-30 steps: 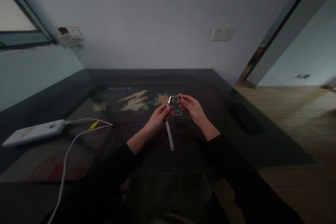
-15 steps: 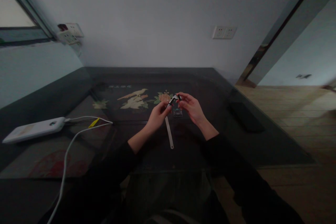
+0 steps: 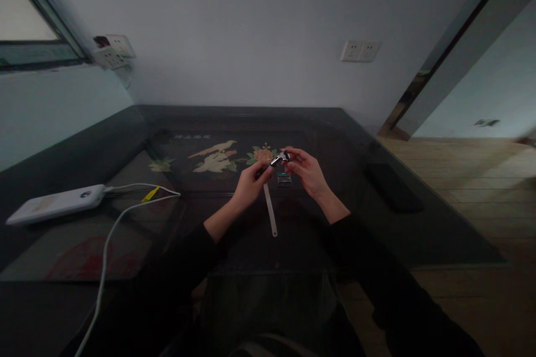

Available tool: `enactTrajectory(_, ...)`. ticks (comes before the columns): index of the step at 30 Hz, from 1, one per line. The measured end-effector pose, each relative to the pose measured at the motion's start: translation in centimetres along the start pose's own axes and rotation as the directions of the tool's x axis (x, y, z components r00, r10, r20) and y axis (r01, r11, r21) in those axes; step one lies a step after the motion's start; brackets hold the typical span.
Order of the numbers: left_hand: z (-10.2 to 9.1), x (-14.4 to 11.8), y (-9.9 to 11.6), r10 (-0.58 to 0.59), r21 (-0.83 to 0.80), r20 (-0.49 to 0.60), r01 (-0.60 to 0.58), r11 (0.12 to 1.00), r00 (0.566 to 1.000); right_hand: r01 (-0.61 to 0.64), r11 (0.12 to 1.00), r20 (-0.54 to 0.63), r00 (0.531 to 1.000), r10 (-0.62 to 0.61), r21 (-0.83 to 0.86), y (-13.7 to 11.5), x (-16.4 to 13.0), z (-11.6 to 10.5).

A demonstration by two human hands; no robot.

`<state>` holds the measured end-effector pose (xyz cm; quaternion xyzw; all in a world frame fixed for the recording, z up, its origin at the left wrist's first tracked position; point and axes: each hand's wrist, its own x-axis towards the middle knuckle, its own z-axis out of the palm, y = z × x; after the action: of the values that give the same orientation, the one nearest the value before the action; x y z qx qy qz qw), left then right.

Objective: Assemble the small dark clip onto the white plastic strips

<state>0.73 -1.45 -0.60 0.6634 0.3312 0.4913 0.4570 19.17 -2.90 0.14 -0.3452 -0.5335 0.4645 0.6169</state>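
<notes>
My left hand [image 3: 250, 181] is closed around the dark handle of a slim, shiny tool that looks like a razor [image 3: 276, 160], its chrome neck bent toward the right. My right hand [image 3: 307, 170] pinches the small dark head at the tool's far end, though the fingertips partly cover it. Just below the hands, a small clear or metallic case [image 3: 284, 179] lies on the table. A pale flat strip like a ruler [image 3: 271, 212], with a hole at its near end, lies below the left hand; its far end is hidden.
The dark glossy table [image 3: 318, 251] has bird and flower pictures. On the left lies a white device like a power bank [image 3: 58, 203], with a white cable [image 3: 104, 256] bearing a yellow tag [image 3: 150, 194]. A flat black object [image 3: 393, 188] lies at the right. A wall stands behind the table.
The tool's chrome neck has moved slightly right and now meets the dark head between my right fingers; a bend showed there before. Both hands stay nearly in place.
</notes>
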Motion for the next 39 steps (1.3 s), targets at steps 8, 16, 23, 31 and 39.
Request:
enactTrajectory(8, -0.21, -0.03, -0.04, 0.025, 0.022, 0.007, -0.026, 0.999, 1.000, 0.020, 0.999, -0.005, 1.000, -0.020, -0.040, 0.25, 0.10, -0.09)
enactTrajectory(16, -0.12, 0.02, 0.00, 0.009, 0.001, 0.002, -0.009, 1.000, 1.000, 0.023, 0.999, -0.004, 1.000, -0.023, -0.049, 0.10, 0.07, -0.02)
enactTrajectory(23, -0.18, 0.03, 0.11, 0.028, 0.033, -0.002, -0.028, 0.999, 1.000, 0.045, 0.996, 0.008, 0.999, -0.045, -0.077, -0.01, -0.05, 0.00)
enactTrajectory(31, -0.24, 0.06, -0.15, 0.071, 0.066, 0.007, -0.072, 0.995, 0.997, 0.043, 0.997, 0.013, 0.999, -0.042, -0.063, 0.02, 0.02, -0.14)
enactTrajectory(39, -0.21, 0.02, -0.04, 0.062, 0.074, 0.011, -0.063, 0.995, 0.998, 0.045, 0.996, 0.006, 0.999, -0.045, -0.076, 0.01, 0.00, -0.20)
